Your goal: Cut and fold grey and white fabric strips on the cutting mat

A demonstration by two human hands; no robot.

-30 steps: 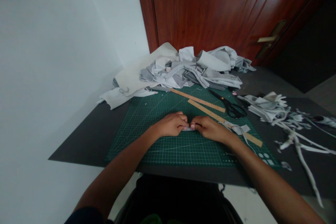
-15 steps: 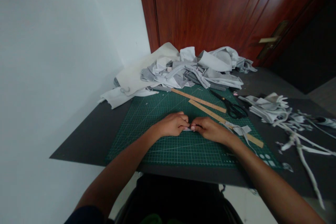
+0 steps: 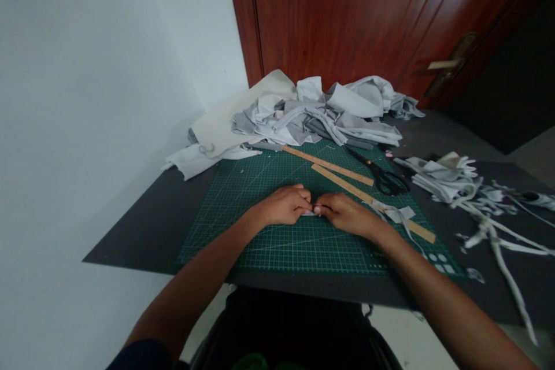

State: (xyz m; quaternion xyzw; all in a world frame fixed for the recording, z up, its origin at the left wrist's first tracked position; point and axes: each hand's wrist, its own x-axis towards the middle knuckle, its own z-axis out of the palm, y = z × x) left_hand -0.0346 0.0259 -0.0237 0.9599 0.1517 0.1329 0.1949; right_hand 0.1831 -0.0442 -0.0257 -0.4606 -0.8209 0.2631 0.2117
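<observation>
Over the middle of a green cutting mat (image 3: 269,248), my two hands meet fingertip to fingertip. A small whitish piece of fabric (image 3: 309,213) shows between them, mostly hidden by the fingers. My left hand (image 3: 288,205) is closed, its fingers curled and pinching the piece from the left. My right hand (image 3: 340,211) is closed too, thumb and finger pinching its right end. Just right of my right hand, light fabric strips (image 3: 396,214) lie across a wooden ruler (image 3: 347,185). Behind it is a second wooden ruler (image 3: 327,165).
Black scissors (image 3: 384,178) lie at the mat's right rear. A heap of grey and white fabric (image 3: 303,115) fills the back of the dark table (image 3: 143,231). More folded fabric (image 3: 444,179) and loose strips (image 3: 498,248) lie at right. A white wall (image 3: 87,98) borders the left.
</observation>
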